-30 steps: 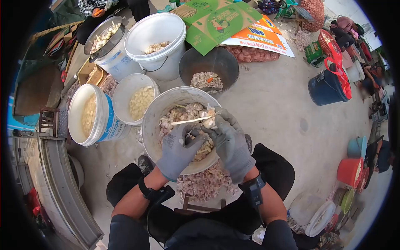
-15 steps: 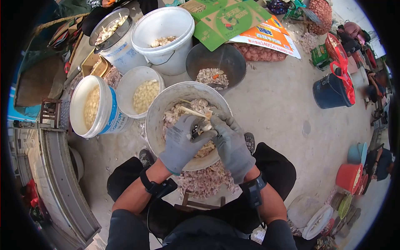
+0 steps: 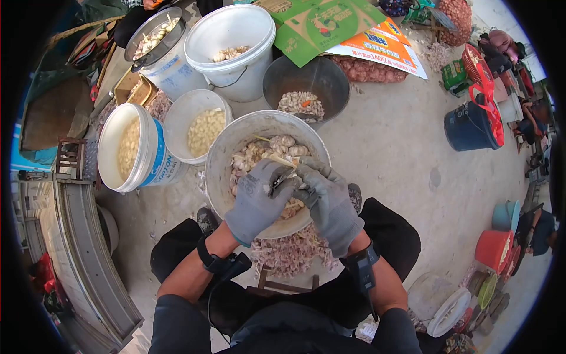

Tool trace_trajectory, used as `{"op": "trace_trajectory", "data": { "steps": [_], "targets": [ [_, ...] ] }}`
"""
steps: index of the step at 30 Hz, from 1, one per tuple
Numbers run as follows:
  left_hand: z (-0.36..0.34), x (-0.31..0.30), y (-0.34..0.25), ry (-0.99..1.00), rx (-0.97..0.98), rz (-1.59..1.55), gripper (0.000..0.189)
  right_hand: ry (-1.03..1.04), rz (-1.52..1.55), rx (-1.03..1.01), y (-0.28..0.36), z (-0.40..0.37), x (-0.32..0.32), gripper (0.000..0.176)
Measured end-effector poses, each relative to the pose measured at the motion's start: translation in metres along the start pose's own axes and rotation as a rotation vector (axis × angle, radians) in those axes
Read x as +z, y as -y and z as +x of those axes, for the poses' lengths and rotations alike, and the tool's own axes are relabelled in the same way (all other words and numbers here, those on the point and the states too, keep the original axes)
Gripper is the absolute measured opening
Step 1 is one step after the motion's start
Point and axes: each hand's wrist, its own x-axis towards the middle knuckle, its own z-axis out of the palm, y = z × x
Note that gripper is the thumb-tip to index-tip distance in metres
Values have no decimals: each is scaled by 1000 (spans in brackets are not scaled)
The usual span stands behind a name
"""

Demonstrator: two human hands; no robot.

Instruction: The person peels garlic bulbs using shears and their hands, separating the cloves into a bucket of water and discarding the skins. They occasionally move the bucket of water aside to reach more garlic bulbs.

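Observation:
Both my hands wear grey work gloves and meet over a white bucket (image 3: 216, 138) filled with garlic bulbs (image 3: 282, 144). Between them is a garlic bulb, mostly covered by the fingers, with its pale dry stem (image 3: 282, 160) sticking out at the top. My left hand (image 3: 259, 197) is closed around the bulb's left side; a small dark patch shows between its thumb and fingers, too hidden to name. From the right, my right hand (image 3: 329, 203) presses its bent fingers and thumb onto the same bulb.
Peeled cloves fill a white bucket (image 3: 141, 177) and a smaller tub (image 3: 168, 133) at left. Behind stand a large white bucket (image 3: 259, 71), a dark basin (image 3: 333, 91) with cloves and green cardboard (image 3: 300, 41). Garlic skins (image 3: 289, 256) heap below my bucket.
My fingers have closed in tighter over the bulb, and the white clove surface seen between the hands is now mostly covered. The stem has shifted slightly right.

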Motion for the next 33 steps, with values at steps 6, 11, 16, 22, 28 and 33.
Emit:
{"op": "trace_trajectory", "data": {
  "steps": [6,11,16,22,28,33],
  "targets": [
    [1,-4,1,44,-62,-22,24,48,5,23,0,3,-1,30],
    [7,-16,-5,119,-516,-431,20,109,52,104,3,5,-11,30],
    [15,-29,-16,127,-694,-725,31,221,79,151,1,7,-16,35],
    [7,-32,-1,71,-733,-971,32,206,104,87,11,0,-6,37],
    [12,-41,4,-22,-777,-1160,33,146,-1056,-660,12,-5,-20,23],
    [11,-44,-14,12,-619,-902,35,160,-385,-123,6,-10,9,31]
  ]
}}
